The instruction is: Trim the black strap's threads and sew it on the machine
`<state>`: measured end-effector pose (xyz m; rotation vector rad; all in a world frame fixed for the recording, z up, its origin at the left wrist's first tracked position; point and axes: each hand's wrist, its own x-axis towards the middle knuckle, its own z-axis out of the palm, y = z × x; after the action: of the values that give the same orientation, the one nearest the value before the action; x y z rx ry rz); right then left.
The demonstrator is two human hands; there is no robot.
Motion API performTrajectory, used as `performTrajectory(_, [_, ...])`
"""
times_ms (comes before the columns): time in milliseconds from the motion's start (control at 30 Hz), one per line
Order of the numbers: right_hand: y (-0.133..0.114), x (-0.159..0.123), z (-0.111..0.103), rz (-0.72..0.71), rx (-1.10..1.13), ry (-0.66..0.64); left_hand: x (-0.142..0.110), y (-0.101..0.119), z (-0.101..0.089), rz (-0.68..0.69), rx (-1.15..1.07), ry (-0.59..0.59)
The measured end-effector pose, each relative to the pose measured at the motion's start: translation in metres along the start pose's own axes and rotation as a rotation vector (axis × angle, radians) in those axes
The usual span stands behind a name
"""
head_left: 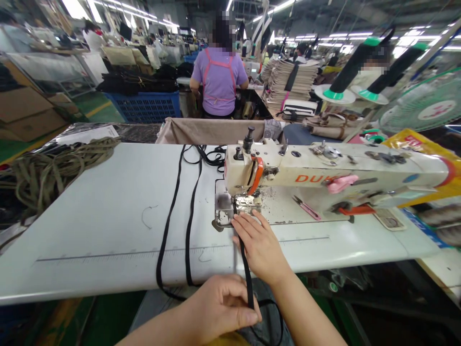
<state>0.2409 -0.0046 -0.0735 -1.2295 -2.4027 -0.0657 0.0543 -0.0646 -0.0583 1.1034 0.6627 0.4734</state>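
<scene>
A narrow black strap [246, 274] runs from the needle area of a white sewing machine [284, 168] down toward my lap. My left hand [226, 305] pinches this strap between thumb and fingers just off the table's front edge. Flat on the machine bed by the presser foot lies my right hand [257, 245], fingers stretched out, its fingertips resting by the strap where it enters the machine. Two more lengths of black strap [190, 230] cross the table on the left and hang over its front edge. Part of the strap is hidden under my hands.
Pink-handled thread snips [307, 207] lie on the machine bed. Bundled olive straps [61, 166] are at the table's left end. Behind the table stand a beige cloth-lined bin [212, 130] and a person in purple [220, 79]. A green fan [428, 103] is at right.
</scene>
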Motion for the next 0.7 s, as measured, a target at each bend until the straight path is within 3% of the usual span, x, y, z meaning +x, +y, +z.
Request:
performTrajectory(433, [0.000,-0.001,0.001,0.005,0.005,-0.002,-0.001,0.013,0.002,0.005,0.082,-0.056])
performTrajectory(700, [0.000,0.000,0.000,0.004,0.003,0.024,0.002,0.001,0.003,0.029,-0.038,-0.070])
